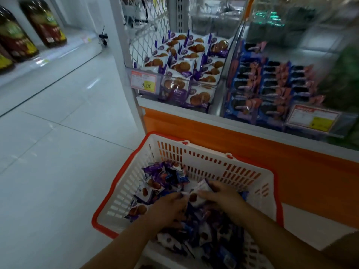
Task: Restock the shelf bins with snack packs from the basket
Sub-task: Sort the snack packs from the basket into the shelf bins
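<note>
Inside the basket (204, 158), the left hand (171, 208) and right hand (221, 197) are pinching one snack pack (198, 193) above the heap. It is likely handling light, crinkly, crushable, so sealed edges are suiting best. The shelf bin (180, 65) is standing beyond.

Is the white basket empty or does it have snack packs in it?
Not empty: snack packs cover the floor of the basket, and the right hand grips one.

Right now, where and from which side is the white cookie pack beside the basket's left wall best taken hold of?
Probably by its flat edges, from above: the cookie pack lies face-up on top of the pile, the basket wall blocks its left, and the left hand is nearest.
</note>
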Available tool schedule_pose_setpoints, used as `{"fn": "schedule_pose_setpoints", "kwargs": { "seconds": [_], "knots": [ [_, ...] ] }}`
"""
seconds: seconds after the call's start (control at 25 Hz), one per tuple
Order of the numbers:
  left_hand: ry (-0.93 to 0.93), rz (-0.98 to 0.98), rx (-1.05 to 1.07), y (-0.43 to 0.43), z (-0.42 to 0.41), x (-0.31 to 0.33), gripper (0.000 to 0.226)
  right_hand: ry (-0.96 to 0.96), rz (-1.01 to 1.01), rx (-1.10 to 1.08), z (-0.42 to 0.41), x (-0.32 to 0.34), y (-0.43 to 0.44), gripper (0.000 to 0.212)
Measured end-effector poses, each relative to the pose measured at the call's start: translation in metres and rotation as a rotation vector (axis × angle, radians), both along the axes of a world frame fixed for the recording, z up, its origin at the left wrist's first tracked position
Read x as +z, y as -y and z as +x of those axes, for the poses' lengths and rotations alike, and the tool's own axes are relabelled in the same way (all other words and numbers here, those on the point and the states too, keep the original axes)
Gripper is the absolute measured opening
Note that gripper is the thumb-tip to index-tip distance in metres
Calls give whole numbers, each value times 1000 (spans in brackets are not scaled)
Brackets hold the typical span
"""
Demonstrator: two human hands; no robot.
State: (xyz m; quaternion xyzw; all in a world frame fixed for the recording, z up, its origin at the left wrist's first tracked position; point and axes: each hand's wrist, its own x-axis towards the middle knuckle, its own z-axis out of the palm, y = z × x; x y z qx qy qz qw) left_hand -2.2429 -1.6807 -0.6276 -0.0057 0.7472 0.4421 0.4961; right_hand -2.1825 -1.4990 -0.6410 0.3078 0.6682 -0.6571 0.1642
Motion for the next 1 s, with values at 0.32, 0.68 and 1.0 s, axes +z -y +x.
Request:
{"fn": "schedule_pose_setpoints", "kwargs": {
  "seconds": [0.32, 0.68, 1.0],
  "knots": [
    [201, 317, 327, -12, -1, 36, 35, -191, -125, -215, 6, 45, 1, 19],
    [139, 622, 520, -23, -20, 61, 43, -354, -336, -214, 6, 88, -9, 41],
    [58, 620, 399, -24, -16, 83, 45, -384, 8, -208, 3, 103, -8, 26]
  ]
}}
